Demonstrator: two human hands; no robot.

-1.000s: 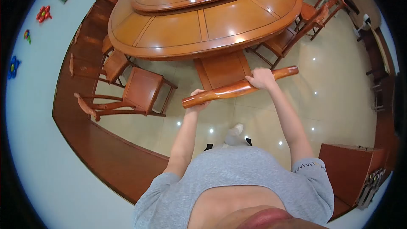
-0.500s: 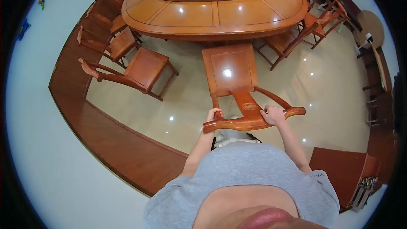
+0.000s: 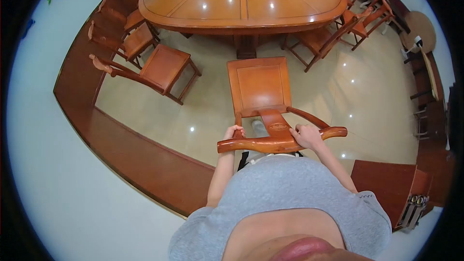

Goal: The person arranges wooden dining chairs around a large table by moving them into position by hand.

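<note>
Right in front of my body is a reddish-brown wooden chair (image 3: 258,84), its back towards me and its seat facing the table. My left hand (image 3: 234,132) is closed round the left post of the backrest, just under the curved top rail. On the right, my right hand (image 3: 306,136) grips the top rail near its middle, beside the carved centre slat. Beyond the chair stands a large rounded wooden table (image 3: 241,12) with a raised centre. A gap of floor shows between the seat's front edge and the table.
Another wooden chair (image 3: 166,67) stands at the left, with more chairs behind it along the wall. Several chairs are at the right, one chair (image 3: 316,41) close to the table. A brown cabinet (image 3: 382,183) is near my right side. Glossy tiles (image 3: 193,116) cover the floor.
The chair has come back towards me, away from the table, and its top rail has swung slightly left. Both hands have stayed on it. The view has shifted a little.
</note>
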